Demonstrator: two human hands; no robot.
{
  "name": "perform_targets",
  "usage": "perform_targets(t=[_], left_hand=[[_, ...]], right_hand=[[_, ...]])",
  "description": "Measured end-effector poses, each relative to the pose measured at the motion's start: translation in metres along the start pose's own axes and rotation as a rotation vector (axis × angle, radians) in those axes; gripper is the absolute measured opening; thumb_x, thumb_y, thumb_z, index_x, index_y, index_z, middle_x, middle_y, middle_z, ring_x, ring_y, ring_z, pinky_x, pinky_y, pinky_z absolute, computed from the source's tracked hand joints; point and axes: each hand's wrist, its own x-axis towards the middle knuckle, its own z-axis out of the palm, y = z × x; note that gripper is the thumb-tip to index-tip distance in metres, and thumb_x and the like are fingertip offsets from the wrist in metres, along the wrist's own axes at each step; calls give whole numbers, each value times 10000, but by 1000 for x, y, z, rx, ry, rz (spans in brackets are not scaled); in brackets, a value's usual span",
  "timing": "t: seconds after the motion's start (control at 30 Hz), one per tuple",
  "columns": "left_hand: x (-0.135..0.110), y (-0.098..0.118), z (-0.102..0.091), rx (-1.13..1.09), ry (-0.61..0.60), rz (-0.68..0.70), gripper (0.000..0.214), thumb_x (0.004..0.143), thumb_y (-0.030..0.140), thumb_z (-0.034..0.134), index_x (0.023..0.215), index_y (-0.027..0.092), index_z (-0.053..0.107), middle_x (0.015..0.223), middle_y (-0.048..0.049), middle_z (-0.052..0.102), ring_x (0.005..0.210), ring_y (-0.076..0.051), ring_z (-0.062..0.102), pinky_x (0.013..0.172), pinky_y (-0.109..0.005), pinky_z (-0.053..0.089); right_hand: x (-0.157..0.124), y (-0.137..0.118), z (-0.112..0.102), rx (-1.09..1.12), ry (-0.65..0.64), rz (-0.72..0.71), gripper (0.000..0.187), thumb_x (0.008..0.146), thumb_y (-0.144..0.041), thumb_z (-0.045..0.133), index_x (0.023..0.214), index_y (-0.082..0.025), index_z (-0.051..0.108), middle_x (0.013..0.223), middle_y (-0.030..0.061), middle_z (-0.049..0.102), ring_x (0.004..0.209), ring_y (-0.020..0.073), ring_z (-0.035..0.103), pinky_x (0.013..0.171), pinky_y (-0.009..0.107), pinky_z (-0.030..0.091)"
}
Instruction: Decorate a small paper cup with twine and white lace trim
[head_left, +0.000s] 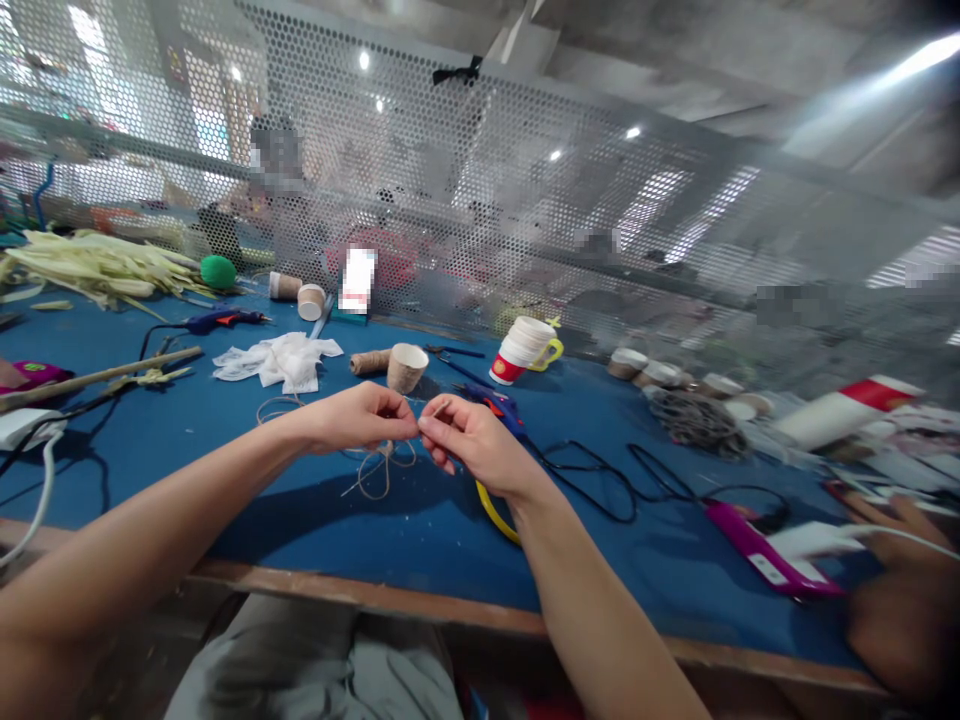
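My left hand and my right hand meet above the blue table, both pinched on a thin tan twine. The twine hangs below the fingertips in small loops like a bow. A paper cup wrapped in twine stands just behind my hands, with a twine spool lying beside it. A blue glue gun lies behind my right hand, and a yellow ring shows under my right wrist.
Black cords run across the table to the right, where another person's hand rests near a pink tool. White cloth, stacked cups, a wooden stick and pale leaf strips lie around. A perforated metal screen closes the far side.
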Motion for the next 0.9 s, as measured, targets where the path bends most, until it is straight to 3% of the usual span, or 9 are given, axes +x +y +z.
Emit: perform_targets(t=[0.17,0.4,0.6,0.9], left_hand=[[0,0,-2,-44,-34,-2,243,752,334,529,636,122,505,502,73,354,433,-32,281,419,-195,219],[4,-4,4,-247,15,-19,239,731,331,557,622,138,470,491,74,378,410,-25,279,408,-199,190],[3,-3,4,-197,54,-20,212,724,296,560,618,130,481,495,68,396,424,-26,286,412,-198,196],[4,-5,6,-311,14,-39,201,727,280,559,626,132,467,492,66,397,415,-23,292,411,-198,185]], right_hand=[[-1,-1,0,-10,-8,1,213,745,-351,582,745,-165,478,579,-46,508,449,48,455,391,177,360],[-1,-2,1,17,41,-22,274,710,-400,613,744,-166,475,583,-45,502,464,54,461,396,179,364],[2,-1,3,28,105,-24,276,718,-411,597,723,-171,461,567,-50,493,442,50,444,380,175,344],[0,-2,3,26,85,-12,286,701,-418,611,713,-173,464,567,-47,498,444,56,449,385,184,348]])
